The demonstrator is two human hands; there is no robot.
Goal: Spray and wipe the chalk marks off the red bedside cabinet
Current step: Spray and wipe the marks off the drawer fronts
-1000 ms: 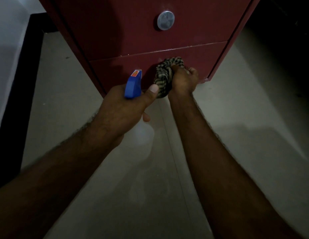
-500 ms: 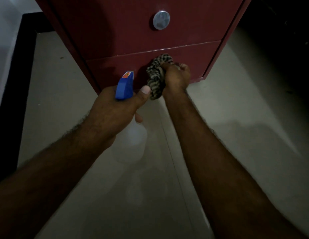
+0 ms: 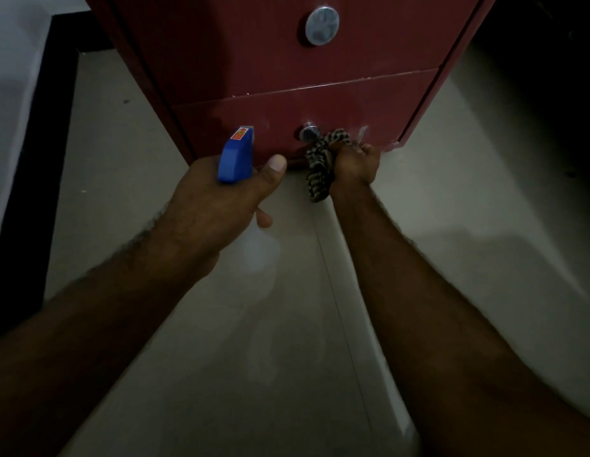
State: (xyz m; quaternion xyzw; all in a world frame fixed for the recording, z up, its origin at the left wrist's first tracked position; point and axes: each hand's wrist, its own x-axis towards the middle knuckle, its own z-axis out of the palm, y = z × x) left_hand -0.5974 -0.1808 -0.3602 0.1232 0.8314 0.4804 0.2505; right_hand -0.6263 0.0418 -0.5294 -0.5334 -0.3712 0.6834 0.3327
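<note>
The red bedside cabinet (image 3: 287, 61) fills the top of the view, with a large round silver knob (image 3: 321, 25) on its upper drawer and a smaller knob (image 3: 309, 132) on the lower one. Faint white chalk smears (image 3: 362, 131) show on the lower drawer front. My right hand (image 3: 354, 163) grips a bunched checked cloth (image 3: 318, 166) against the lower drawer, just right of the small knob. My left hand (image 3: 221, 199) holds a spray bottle with a blue trigger head (image 3: 236, 156) pointing at the drawer; its clear body hangs below my hand.
Pale tiled floor (image 3: 452, 209) spreads around and below the cabinet. A dark skirting strip (image 3: 53, 127) and a white wall (image 3: 13, 94) run along the left. The area right of the cabinet is dark.
My right hand with the cloth has moved down and to the right along the lower drawer, uncovering the small knob. My left hand with the sprayer has stayed roughly in place.
</note>
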